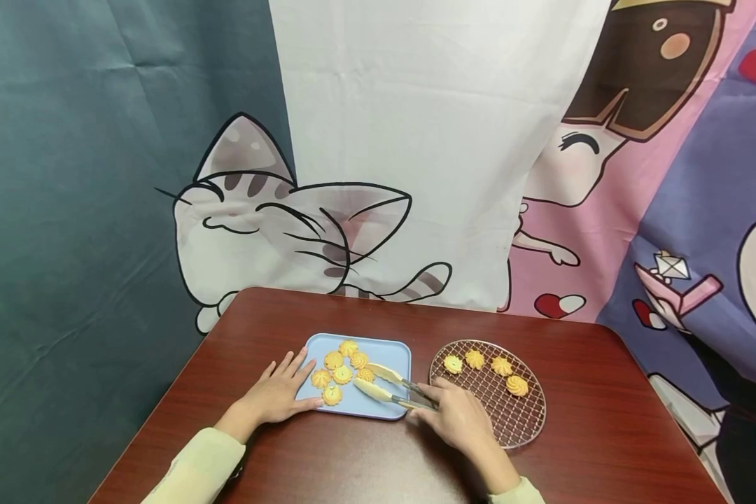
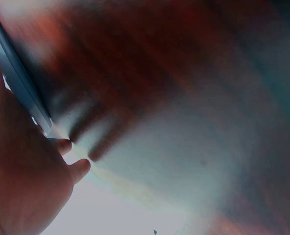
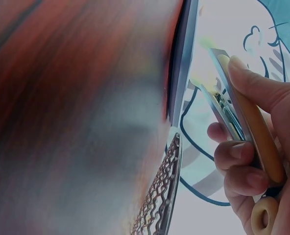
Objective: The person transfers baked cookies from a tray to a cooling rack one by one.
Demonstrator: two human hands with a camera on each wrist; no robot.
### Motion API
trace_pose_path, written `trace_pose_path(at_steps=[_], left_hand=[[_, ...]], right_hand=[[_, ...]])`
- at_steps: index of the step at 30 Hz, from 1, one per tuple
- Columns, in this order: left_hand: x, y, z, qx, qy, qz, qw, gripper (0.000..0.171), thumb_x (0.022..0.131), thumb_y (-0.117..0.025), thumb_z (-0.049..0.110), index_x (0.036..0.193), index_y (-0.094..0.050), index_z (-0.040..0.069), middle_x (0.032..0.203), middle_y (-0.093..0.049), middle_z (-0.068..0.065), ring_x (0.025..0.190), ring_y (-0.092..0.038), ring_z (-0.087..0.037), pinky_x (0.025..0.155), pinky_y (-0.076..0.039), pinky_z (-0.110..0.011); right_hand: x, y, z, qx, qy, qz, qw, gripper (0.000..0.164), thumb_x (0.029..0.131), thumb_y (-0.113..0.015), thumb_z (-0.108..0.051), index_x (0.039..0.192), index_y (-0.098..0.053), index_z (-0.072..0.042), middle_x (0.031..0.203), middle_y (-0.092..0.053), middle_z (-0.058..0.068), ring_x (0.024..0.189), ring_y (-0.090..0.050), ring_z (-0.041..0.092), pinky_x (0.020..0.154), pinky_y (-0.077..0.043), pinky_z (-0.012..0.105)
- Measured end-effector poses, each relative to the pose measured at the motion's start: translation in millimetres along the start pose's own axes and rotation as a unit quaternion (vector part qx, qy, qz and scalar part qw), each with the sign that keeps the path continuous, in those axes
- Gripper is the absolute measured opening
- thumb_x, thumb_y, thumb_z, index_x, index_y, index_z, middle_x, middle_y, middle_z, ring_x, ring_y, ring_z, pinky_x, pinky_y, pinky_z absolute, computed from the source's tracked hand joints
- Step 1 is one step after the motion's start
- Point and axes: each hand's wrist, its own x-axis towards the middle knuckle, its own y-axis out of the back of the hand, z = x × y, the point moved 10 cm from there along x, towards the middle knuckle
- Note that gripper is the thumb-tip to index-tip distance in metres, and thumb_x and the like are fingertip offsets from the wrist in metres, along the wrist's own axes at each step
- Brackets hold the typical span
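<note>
A blue tray [image 1: 390, 350] lies on the table with several yellow cookies [image 1: 342, 374] on it. My left hand [image 1: 278, 393] rests at the tray's left edge, fingers spread and straight. In my right hand [image 1: 460, 414] is a pair of tongs [image 1: 398, 399], gripped between thumb and curled fingers, as the right wrist view also shows with the tongs' wooden-coloured handle [image 3: 257, 132]. The tongs' pale tips reach over the tray, spread apart on either side of a swirled cookie [image 1: 366, 375]. Whether they touch it I cannot tell.
Right of the tray stands a round wire rack [image 1: 510, 420] with several cookies [image 1: 501, 365] along its far side; my right hand is over its near left edge. The brown table [image 1: 346, 462] meets a printed curtain [image 1: 390, 140] at the back.
</note>
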Motion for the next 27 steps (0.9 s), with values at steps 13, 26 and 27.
trace_pose_path(at_steps=[13, 26, 27], left_hand=[[-1.8, 1.7, 1.6, -0.013, -0.007, 0.015, 0.9998, 0.093, 0.091, -0.052, 0.073, 0.157, -0.037, 0.009, 0.167, -0.020, -0.017, 0.151, -0.022, -0.045, 0.116, -0.020, -0.068], [-1.2, 0.5, 0.7, -0.007, 0.004, -0.006, 1.0000, 0.094, 0.092, -0.050, 0.075, 0.159, -0.034, 0.012, 0.169, -0.016, -0.014, 0.153, -0.018, -0.043, 0.117, -0.018, -0.066], [-1.2, 0.4, 0.6, -0.007, 0.004, -0.007, 0.9999, 0.094, 0.092, -0.050, 0.075, 0.159, -0.034, 0.012, 0.169, -0.016, -0.014, 0.153, -0.018, -0.042, 0.117, -0.018, -0.066]], right_hand=[[-2, 2, 3, -0.008, -0.001, 0.000, 1.000, 0.050, 0.072, -0.087, -0.048, 0.114, -0.079, -0.022, 0.083, -0.061, -0.011, 0.057, -0.044, 0.003, 0.049, -0.039, 0.020], [-6, 12, 6, -0.007, -0.015, 0.006, 1.000, 0.050, 0.072, -0.088, -0.047, 0.115, -0.079, -0.023, 0.086, -0.062, -0.014, 0.055, -0.044, 0.001, 0.047, -0.037, 0.019], [-7, 12, 7, -0.008, -0.019, 0.005, 1.000, 0.050, 0.072, -0.088, -0.047, 0.115, -0.079, -0.023, 0.087, -0.062, -0.014, 0.056, -0.045, 0.002, 0.048, -0.038, 0.019]])
